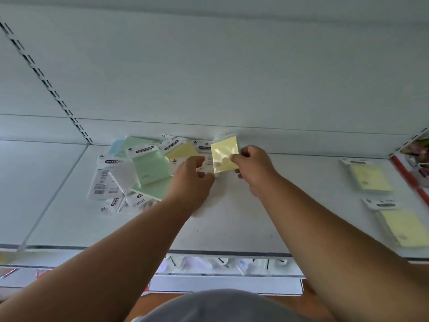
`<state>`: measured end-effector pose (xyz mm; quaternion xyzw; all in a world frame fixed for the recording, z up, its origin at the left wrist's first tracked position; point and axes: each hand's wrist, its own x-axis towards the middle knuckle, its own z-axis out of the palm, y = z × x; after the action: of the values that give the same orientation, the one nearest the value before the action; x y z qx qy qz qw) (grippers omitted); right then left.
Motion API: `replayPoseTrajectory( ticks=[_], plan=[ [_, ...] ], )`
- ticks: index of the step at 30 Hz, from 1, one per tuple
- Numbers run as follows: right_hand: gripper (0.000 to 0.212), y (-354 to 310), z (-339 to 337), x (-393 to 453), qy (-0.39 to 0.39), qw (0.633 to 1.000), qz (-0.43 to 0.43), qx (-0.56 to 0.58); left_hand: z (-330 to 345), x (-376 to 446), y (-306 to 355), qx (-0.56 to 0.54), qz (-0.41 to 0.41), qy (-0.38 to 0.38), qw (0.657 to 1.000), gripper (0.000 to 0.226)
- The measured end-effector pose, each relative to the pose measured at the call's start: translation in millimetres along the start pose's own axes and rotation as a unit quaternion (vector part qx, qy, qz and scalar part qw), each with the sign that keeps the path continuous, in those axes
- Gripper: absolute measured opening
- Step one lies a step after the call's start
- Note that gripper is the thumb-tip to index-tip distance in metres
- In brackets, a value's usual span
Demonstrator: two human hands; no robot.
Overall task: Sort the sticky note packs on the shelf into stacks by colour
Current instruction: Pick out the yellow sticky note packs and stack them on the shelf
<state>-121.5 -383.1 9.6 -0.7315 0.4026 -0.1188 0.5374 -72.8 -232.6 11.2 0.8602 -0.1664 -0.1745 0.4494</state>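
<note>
On the white shelf (232, 228) lies a loose heap of sticky note packs: a green pack (152, 169) on top, a white pack (111, 180) to its left, a blue pack (115, 146) behind and a yellow pack (180, 151) at the back. My right hand (254, 169) pinches a yellow pack (224, 155) and holds it up, tilted, above the heap's right end. My left hand (191, 180) reaches into the heap just left of it, fingers curled over a white pack; whether it grips anything is hidden.
Two yellow packs lie apart at the shelf's right end, one at the back (369, 180) and one nearer the front (404, 225). A slotted upright (46, 84) runs up the back panel at left. Red-edged shelving (408, 177) with goods borders the right side.
</note>
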Motion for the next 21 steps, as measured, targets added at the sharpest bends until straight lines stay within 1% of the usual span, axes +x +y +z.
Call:
replayPoseTrajectory(
  ticks=[1,3,5,6,7,10,11,14,16,19,21],
  plan=[
    [0.009,1,-10,-7,-0.007,0.999,0.002,0.039,5,0,2,-0.022,0.0,0.002,1.0,0.046],
    [0.019,8,-35,-21,-0.057,0.993,-0.003,0.099,18,-1,11,-0.088,-0.012,-0.018,0.996,0.045],
    [0.034,17,-63,-36,-0.095,0.992,-0.012,0.081,37,-8,25,-0.122,-0.019,-0.057,0.991,0.036],
    [0.038,25,-77,-41,-0.09,0.994,-0.015,0.056,47,-13,33,-0.12,-0.014,-0.074,0.99,0.032],
    [0.037,32,-91,-46,-0.066,0.997,-0.013,0.036,57,-19,42,-0.111,-0.007,-0.09,0.99,0.031],
    [0.019,58,-142,-55,0.055,0.998,-0.013,0.002,95,-42,67,-0.093,0.018,-0.139,0.986,0.033],
    [0.015,67,-162,-59,0.082,0.996,-0.016,-0.015,111,-51,75,-0.086,0.024,-0.154,0.984,0.035],
    [0.015,98,-222,-67,0.137,0.986,-0.012,-0.099,164,-82,100,-0.082,0.029,-0.195,0.977,0.035],
    [0.018,116,-263,-70,0.139,0.981,-0.003,-0.136,201,-99,117,-0.066,0.034,-0.201,0.977,0.034],
    [0.022,136,-319,-68,0.119,0.981,0.002,-0.152,251,-118,141,-0.008,0.046,-0.189,0.981,0.032],
    [0.026,144,-346,-62,0.102,0.982,0.003,-0.161,279,-124,154,0.013,0.039,-0.178,0.983,0.034]
  ],
)
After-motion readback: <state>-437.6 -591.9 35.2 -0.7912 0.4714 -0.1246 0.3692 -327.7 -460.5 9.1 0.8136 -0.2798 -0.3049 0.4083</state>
